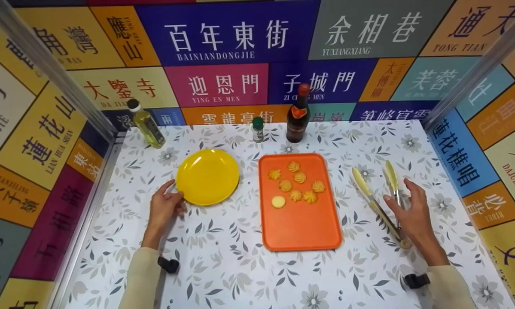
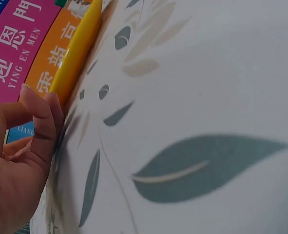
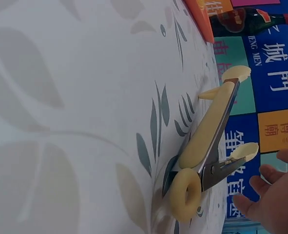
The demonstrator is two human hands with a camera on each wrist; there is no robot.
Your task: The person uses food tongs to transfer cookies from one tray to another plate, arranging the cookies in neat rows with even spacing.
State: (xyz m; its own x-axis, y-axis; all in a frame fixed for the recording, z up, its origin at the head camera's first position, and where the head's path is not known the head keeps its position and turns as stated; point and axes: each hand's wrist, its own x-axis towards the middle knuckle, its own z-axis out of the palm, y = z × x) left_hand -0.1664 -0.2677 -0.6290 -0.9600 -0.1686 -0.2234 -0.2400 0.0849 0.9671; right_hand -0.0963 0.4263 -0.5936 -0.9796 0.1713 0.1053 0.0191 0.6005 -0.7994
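My left hand (image 1: 166, 206) is at the near left rim of a round yellow plate (image 1: 208, 177), its fingers loosely bent. In the left wrist view its fingertips meet the plate's edge (image 2: 78, 53), though whether they touch it is hard to tell. My right hand (image 1: 413, 214) hovers beside and partly over the tongs (image 1: 375, 206), thumb and fingers spread, holding nothing. The tongs have pale yellow tips and metal arms, lie spread apart on the table, and show a ring (image 3: 185, 195) at their near end. Between the hands an orange tray (image 1: 300, 234) bears several swirled cookies (image 1: 299, 177).
Along the back stand an oil bottle (image 1: 147, 128) at left, a small green-capped jar (image 1: 257, 130) and a dark red-capped bottle (image 1: 298, 118). A leaf-patterned cloth (image 1: 223, 266) covers the table. Panels with lettering (image 1: 227, 38) enclose the back and sides.
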